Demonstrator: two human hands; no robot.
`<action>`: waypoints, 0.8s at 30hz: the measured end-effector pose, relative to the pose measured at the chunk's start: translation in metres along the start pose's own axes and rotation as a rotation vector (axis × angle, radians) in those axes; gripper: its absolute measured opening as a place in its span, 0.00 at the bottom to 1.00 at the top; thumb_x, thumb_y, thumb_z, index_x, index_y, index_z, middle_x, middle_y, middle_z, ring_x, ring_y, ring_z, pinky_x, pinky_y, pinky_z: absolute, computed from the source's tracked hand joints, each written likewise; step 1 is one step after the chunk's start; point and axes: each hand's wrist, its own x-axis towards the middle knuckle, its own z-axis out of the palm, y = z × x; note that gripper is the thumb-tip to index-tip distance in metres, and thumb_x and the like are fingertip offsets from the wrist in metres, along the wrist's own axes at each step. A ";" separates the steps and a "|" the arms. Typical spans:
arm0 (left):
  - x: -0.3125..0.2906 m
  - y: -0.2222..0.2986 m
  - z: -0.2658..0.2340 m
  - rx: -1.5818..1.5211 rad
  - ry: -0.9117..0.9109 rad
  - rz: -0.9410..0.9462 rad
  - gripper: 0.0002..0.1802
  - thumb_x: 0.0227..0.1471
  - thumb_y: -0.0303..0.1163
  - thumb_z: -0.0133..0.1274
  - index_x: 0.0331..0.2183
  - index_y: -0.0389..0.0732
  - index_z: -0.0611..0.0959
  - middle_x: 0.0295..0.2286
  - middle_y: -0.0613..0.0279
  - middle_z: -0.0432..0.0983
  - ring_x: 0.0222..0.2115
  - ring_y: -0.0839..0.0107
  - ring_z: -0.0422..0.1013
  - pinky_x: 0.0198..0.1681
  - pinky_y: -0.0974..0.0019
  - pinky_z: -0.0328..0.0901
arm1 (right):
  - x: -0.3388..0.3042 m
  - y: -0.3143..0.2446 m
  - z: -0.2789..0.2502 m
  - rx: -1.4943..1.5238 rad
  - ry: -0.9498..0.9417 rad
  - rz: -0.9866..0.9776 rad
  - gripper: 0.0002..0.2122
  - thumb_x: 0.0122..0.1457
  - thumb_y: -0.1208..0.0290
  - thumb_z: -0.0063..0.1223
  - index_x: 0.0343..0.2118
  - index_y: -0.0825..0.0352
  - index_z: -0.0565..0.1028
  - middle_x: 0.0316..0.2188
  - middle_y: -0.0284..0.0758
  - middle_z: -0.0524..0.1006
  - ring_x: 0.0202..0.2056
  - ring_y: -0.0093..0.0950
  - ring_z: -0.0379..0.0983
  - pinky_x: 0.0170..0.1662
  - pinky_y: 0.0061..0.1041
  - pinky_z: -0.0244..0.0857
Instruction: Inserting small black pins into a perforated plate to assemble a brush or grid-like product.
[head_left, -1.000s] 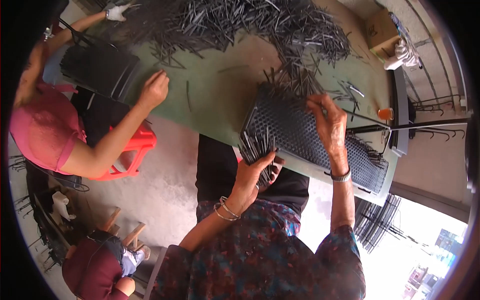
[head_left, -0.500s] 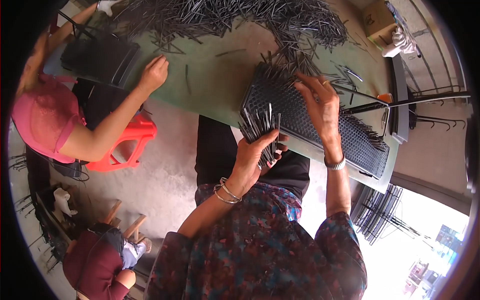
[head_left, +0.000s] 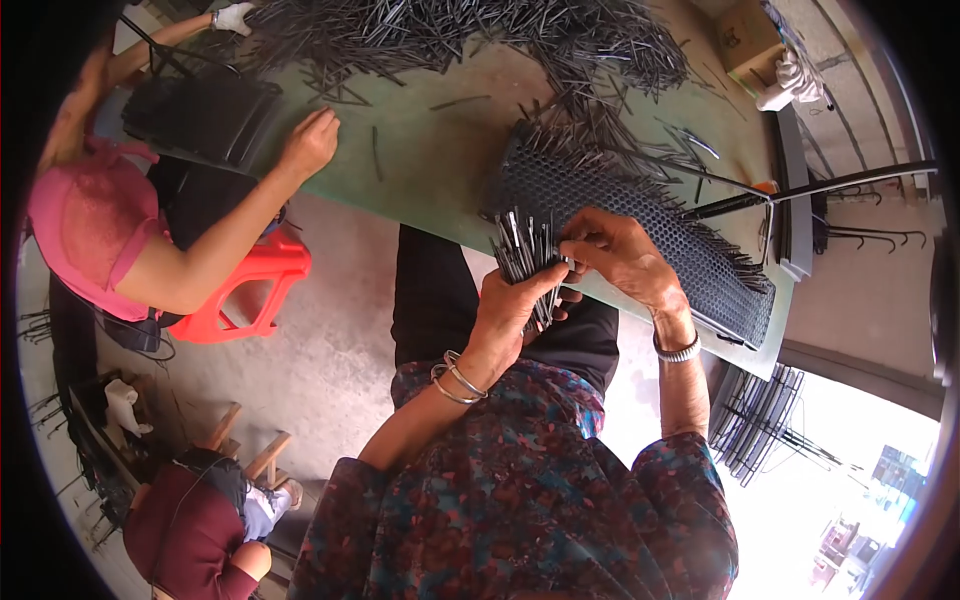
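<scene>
Above my lap, my left hand (head_left: 506, 308) is closed round a bundle of dark strips (head_left: 522, 250), thumb across the front, the upper ends fanned. I judge them light and fairly stiff, smooth enough to slip against one another — so the grip belongs low and firm, and a single strip is best taken by its free upper end. At the bundle's right side, my right hand (head_left: 630, 265) bends its fingertips close together; whether they pinch a strip I cannot tell. Beyond lies a honeycomb panel (head_left: 580, 185), strips jutting along its far edge — then the green table (head_left: 405, 135) and a loose pile of strips (head_left: 480, 35).
</scene>
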 end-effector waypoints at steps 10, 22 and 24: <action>0.009 0.001 -0.006 0.029 0.004 -0.003 0.14 0.49 0.32 0.61 0.37 0.35 0.81 0.30 0.59 0.80 0.25 0.70 0.78 0.22 0.73 0.68 | 0.005 0.004 -0.001 0.121 0.064 0.061 0.07 0.57 0.76 0.54 0.35 0.75 0.74 0.24 0.34 0.76 0.25 0.20 0.74 0.30 0.20 0.67; 0.002 0.008 -0.018 0.110 -0.055 0.017 0.16 0.50 0.38 0.60 0.36 0.37 0.81 0.28 0.63 0.80 0.23 0.76 0.74 0.24 0.73 0.67 | 0.015 -0.002 -0.002 -0.127 0.096 -0.030 0.02 0.55 0.81 0.51 0.31 0.73 0.73 0.24 0.34 0.75 0.26 0.20 0.71 0.30 0.20 0.67; 0.015 0.001 -0.014 0.028 -0.140 0.000 0.16 0.47 0.35 0.63 0.37 0.37 0.81 0.27 0.64 0.79 0.22 0.75 0.73 0.23 0.72 0.66 | 0.008 0.021 -0.013 0.006 0.167 -0.001 0.01 0.55 0.81 0.50 0.29 0.73 0.73 0.22 0.33 0.74 0.26 0.20 0.71 0.29 0.21 0.67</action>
